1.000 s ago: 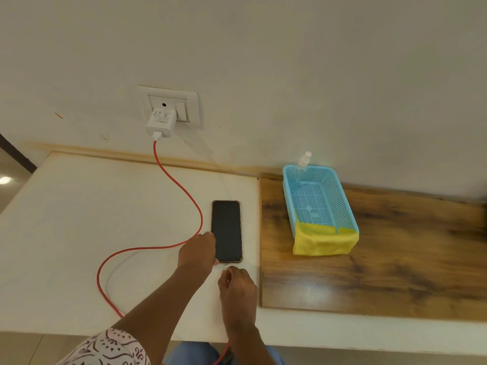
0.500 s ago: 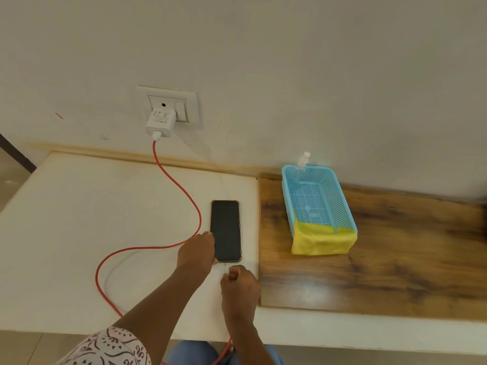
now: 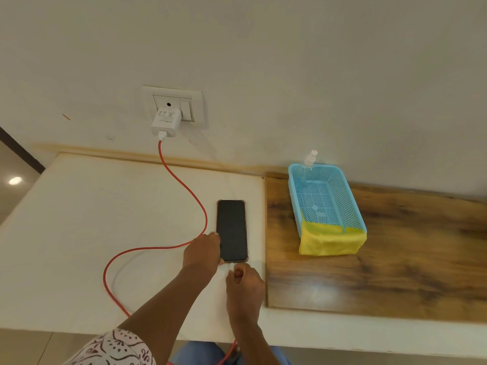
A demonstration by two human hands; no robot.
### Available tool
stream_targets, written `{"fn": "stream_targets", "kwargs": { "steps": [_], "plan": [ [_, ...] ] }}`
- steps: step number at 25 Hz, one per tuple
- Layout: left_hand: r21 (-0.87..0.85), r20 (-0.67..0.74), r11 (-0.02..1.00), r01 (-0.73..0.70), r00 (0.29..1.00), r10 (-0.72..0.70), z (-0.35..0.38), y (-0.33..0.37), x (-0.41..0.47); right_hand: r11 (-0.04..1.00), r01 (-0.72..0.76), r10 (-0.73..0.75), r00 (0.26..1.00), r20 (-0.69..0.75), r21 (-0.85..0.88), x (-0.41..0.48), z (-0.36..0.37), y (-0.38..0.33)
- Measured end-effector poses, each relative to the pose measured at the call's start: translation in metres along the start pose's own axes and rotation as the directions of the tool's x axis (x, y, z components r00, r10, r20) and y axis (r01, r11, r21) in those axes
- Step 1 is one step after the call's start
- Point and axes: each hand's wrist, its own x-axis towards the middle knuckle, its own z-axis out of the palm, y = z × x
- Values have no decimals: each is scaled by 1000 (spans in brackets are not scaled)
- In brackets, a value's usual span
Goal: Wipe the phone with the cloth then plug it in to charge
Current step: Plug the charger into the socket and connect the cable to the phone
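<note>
The white worktop [image 3: 105, 219] carries the phone [image 3: 232, 227] flat, dark screen up, just beside a wooden board [image 3: 395, 272]. On the board the yellow cloth [image 3: 329, 242] drapes over the near end of a blue basket [image 3: 351, 198]. The phone is a stiff, smooth slab, probably slippery and apt to slide when pushed from its end, so the left hand [image 3: 201, 252] grips its near left corner as a brace. The red cable [image 3: 184, 185] from the wall charger [image 3: 166, 122] is limp and best held at its rigid white connector [image 3: 229, 265]. The fingers of the right hand [image 3: 243, 283] pinch that connector at the phone's near edge.
</note>
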Motion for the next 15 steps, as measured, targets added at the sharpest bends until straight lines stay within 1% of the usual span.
{"fn": "stream_targets", "kwargs": {
  "steps": [4,8,9,15],
  "plan": [
    [25,-4,1000,-9,1000,10,1,-2,2,1000,15,-15,999,33,6,2,1,1],
    [55,5,998,-31,1000,31,2,-1,5,997,78,-77,996,-51,16,1,3,3],
    [64,4,997,-35,999,35,1,-2,5,997,75,-74,996,-56,25,1,3,2],
    [77,7,997,-28,1000,28,2,-4,6,985,-128,121,991,64,112,9,-2,-3]
  ]
}}
